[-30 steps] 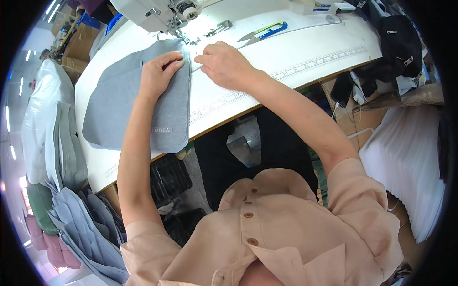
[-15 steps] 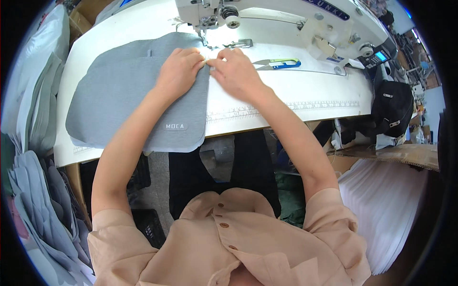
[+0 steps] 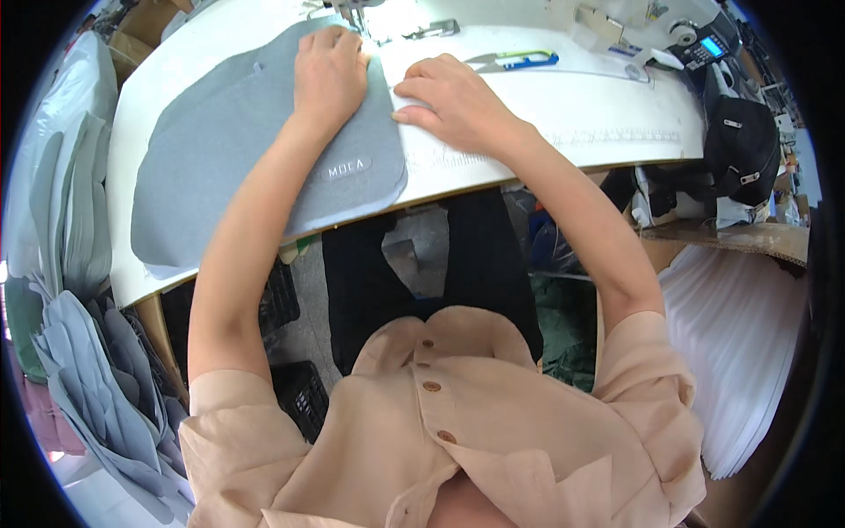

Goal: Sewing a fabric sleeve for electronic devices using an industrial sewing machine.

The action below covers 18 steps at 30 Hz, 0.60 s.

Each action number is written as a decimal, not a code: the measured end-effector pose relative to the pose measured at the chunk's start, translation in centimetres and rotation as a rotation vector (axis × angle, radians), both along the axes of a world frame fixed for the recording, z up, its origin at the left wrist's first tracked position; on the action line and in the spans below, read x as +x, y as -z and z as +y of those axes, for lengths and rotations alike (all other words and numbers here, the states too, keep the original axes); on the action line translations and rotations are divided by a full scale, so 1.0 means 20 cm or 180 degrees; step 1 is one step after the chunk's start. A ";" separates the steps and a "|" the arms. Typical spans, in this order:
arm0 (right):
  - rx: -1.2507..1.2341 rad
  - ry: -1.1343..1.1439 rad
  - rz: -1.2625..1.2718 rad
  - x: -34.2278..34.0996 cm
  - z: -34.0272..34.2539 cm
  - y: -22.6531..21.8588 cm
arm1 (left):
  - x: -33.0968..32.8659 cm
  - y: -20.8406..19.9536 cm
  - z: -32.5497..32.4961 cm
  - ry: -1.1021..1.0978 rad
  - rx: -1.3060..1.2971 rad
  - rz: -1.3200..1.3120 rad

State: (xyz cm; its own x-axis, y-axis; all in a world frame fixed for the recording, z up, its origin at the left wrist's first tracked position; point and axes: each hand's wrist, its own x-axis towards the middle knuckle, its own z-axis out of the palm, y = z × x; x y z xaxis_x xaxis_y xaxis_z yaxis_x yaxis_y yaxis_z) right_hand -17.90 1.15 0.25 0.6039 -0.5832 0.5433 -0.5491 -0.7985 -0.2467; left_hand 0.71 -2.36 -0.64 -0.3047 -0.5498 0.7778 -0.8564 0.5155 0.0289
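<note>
A grey fabric panel [image 3: 220, 167] with rounded corners and a small pale label lies on the white sewing table [image 3: 563, 101]. My left hand [image 3: 331, 77] rests on its upper right part, fingers close together and bent, gripping the cloth near its edge. Just beyond those fingers is the sewing machine's presser foot [image 3: 356, 19], partly cut off by the top of the picture. Right of the panel, my right hand [image 3: 453, 99] hovers close to the table with thumb and fingers apart, holding nothing. Thread snips [image 3: 519, 62] with blue and green handles lie beyond it.
A metal guide [image 3: 433, 30] sits beside the presser foot, and a printed ruler [image 3: 607, 139] runs along the near table edge. Stacked grey pieces [image 3: 88, 361] hang at the left. At right are a black bag [image 3: 744, 145] and a stack of white sheets [image 3: 731, 343].
My right hand has come off the panel's edge and moved right, its fingers parting. My left hand stays on the cloth. The whole view has shifted, so the machine sits higher in the picture.
</note>
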 end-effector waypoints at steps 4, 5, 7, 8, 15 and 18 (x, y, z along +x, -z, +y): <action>0.0091 -0.0345 0.0122 -0.09 0.21 -0.02 | -0.01 -0.07 0.18 0.0447 0.0892 0.0067; 0.0075 -0.0403 0.0203 -0.11 0.24 -0.02 | -0.01 -0.10 0.28 0.0581 0.1235 0.0002; 0.0000 -0.0389 0.0201 -0.14 0.28 -0.02 | -0.01 -0.14 0.47 0.0847 0.1479 -0.0079; 0.0078 -0.0443 0.0244 -0.14 0.30 -0.02 | 0.00 -0.15 0.56 0.0969 0.1506 -0.0031; -0.0136 -0.0356 0.0286 -0.13 0.35 0.02 | 0.02 -0.17 0.72 0.0885 0.1371 -0.0438; -0.0108 -0.0399 0.0279 -0.13 0.35 0.01 | 0.01 -0.19 0.74 0.0810 0.1465 -0.0573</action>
State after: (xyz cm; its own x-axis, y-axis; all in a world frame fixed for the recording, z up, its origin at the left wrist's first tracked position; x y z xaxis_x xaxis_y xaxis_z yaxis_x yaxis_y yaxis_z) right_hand -20.43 8.10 -0.03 0.7168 -0.4824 0.5035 -0.4627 -0.8693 -0.1740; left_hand 1.00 12.43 3.19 -0.5782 -0.7123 0.3979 -0.7188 0.6754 0.1647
